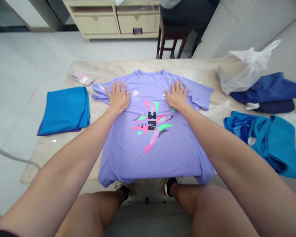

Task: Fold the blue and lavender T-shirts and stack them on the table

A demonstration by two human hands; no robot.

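A lilac T-shirt [150,148] with a bright pink, green and black print lies front up on the low table [64,148], its hem hanging over the near edge. My left hand [118,95] rests flat on the shirt's left shoulder area, fingers spread and open. My right hand [177,95] lies flat on the right shoulder area, fingers likewise stretched out. Both palms press on the cloth near the collar; neither grips anything.
A folded blue garment [65,110] lies at the table's left, a phone [82,77] behind it. At right sit a crumpled blue garment [268,141], dark blue clothes [268,90] and a white plastic bag [239,70]. A stool [171,38] with a seated person stands beyond.
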